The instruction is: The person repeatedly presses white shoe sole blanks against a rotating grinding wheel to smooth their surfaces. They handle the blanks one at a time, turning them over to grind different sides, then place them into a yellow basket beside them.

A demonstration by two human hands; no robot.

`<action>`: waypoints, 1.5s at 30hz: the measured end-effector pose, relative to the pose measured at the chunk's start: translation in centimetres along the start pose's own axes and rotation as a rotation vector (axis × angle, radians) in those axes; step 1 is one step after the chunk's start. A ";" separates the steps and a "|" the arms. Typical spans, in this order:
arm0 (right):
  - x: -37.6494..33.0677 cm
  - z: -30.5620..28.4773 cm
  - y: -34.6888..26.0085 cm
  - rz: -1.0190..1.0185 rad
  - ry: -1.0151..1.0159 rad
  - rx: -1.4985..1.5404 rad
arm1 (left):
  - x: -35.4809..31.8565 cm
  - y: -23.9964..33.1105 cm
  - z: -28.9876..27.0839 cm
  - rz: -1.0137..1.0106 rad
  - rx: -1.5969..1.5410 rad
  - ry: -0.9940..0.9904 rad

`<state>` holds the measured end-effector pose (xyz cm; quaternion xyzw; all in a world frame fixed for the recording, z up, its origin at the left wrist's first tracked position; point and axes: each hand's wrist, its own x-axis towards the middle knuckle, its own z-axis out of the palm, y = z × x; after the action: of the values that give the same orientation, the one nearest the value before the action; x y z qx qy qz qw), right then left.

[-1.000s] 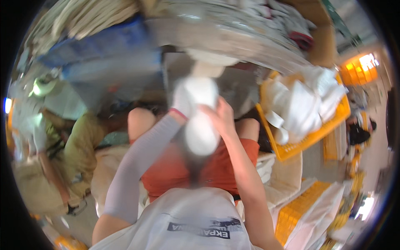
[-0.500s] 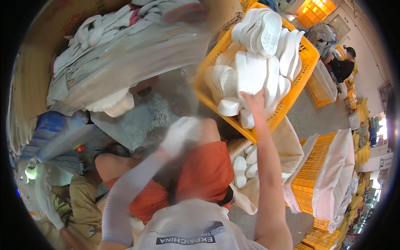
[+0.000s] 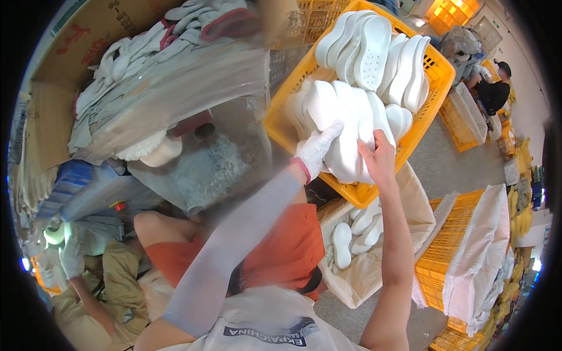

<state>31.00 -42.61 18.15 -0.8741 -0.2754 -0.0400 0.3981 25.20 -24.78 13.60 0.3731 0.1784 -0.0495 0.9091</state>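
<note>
A yellow plastic crate [image 3: 434,88] in front of me is packed with white foam shoe soles [image 3: 374,52]. My left hand [image 3: 316,151], in a white glove with a grey sleeve on the forearm, lies flat against a stack of white soles [image 3: 342,126] at the crate's near side. My bare right hand [image 3: 377,159] grips the same stack from the right. Both hands clasp the stack between them.
A lined bag [image 3: 360,251] with several white soles sits below the crate beside my orange shorts [image 3: 275,245]. A grinding machine [image 3: 205,158] and a pile of grey gloves [image 3: 152,52] are at left. Another person [image 3: 88,275] crouches lower left; one more person [image 3: 492,88] sits far right among yellow crates [image 3: 456,257].
My view swung from my lap to the crate. Both hands moved up from a white sole held over my knees and closed on the stack in the crate.
</note>
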 end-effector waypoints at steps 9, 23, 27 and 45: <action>4.1 -7.0 6.0 0.106 -0.210 0.255 | -0.9 -1.1 2.0 0.053 -0.146 0.239; 2.3 -1.2 2.7 0.009 -0.103 0.111 | -1.0 0.5 5.4 0.209 0.845 0.451; 4.0 -5.2 3.3 0.422 0.018 0.622 | -0.2 0.6 3.2 0.235 1.170 0.491; -5.7 -4.5 -6.2 -0.774 0.215 -0.166 | -16.4 2.5 -2.8 -0.011 -0.269 -0.495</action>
<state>23.68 -45.16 23.76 -0.7260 -0.5366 -0.3002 0.3081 9.69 -21.71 19.31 0.2248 -0.0418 -0.1200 0.9661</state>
